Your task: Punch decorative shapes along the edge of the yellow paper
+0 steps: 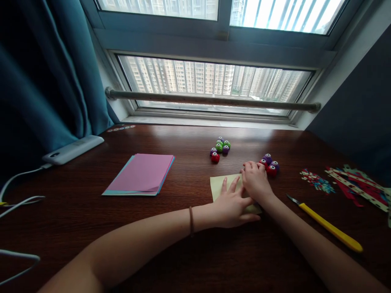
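Note:
A pale yellow sheet of paper (218,184) lies on the dark wooden table, partly hidden beneath both hands. My left hand (233,204) rests on it with fingers spread, a thin brown band around the wrist. Against the paper's far right part, my right hand (255,181) presses down, its fingers curled close together at the edge. Whether those fingers pinch the paper or only push on it is hard to see. Just beyond the right hand stands a cluster of red and purple beads (271,167).
Pink and blue paper sheets (143,173) are stacked at left. More coloured beads (220,147) stand behind the yellow paper. A yellow-handled craft knife (331,228) lies right, near small paper pieces (317,181) and strips (357,185). A white power strip (75,149) sits far left.

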A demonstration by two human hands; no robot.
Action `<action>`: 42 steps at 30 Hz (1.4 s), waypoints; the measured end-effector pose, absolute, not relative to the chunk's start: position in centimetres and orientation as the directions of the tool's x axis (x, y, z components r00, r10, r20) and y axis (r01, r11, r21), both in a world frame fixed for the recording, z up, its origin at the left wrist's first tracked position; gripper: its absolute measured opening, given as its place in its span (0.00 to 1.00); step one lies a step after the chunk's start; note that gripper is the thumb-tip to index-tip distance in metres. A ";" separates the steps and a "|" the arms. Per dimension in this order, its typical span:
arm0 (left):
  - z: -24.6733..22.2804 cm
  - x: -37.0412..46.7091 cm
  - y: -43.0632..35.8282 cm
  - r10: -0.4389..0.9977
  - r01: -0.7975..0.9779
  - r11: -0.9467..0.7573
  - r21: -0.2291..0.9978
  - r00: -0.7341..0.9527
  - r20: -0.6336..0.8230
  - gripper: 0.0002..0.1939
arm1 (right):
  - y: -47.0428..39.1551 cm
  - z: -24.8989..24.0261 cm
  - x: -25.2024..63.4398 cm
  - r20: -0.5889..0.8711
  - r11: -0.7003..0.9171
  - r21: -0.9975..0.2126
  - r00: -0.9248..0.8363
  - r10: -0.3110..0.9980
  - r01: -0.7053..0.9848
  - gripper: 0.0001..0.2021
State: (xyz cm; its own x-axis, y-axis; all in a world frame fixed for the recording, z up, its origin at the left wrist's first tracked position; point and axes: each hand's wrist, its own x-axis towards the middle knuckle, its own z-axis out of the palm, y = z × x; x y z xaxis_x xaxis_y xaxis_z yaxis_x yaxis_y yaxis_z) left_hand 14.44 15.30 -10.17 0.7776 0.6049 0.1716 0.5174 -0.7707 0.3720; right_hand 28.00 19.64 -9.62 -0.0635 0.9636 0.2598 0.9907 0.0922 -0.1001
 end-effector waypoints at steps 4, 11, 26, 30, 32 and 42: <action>-10.2 14.4 15.3 0.610 0.517 -0.764 0.386 0.773 0.172 0.28 | 20.2 -10.2 28.0 0.215 0.127 -0.096 -0.104 0.971 0.987 0.12; -10.2 14.4 15.1 0.613 0.527 -0.765 0.369 0.772 0.170 0.28 | 20.7 -10.8 28.2 0.208 0.166 -0.160 -0.131 0.969 0.973 0.11; -10.2 14.6 14.8 0.602 0.545 -0.789 0.283 0.777 0.183 0.33 | 20.1 -7.1 30.2 0.454 0.380 -0.596 -0.093 0.886 0.707 0.12; -9.9 14.4 14.8 0.593 0.536 -0.796 0.282 0.784 0.184 0.35 | 19.3 -7.0 33.0 0.376 0.423 -0.798 -0.193 0.906 0.429 0.14; -9.6 14.4 14.7 0.599 0.538 -0.790 0.296 0.780 0.181 0.36 | 18.9 -7.4 34.5 0.318 0.397 -0.845 -0.261 0.911 0.358 0.15; -10.0 14.6 14.4 0.735 0.607 -0.655 0.450 0.650 0.193 0.32 | 18.5 -6.5 37.7 -0.072 0.323 -0.816 -0.639 0.766 0.480 0.22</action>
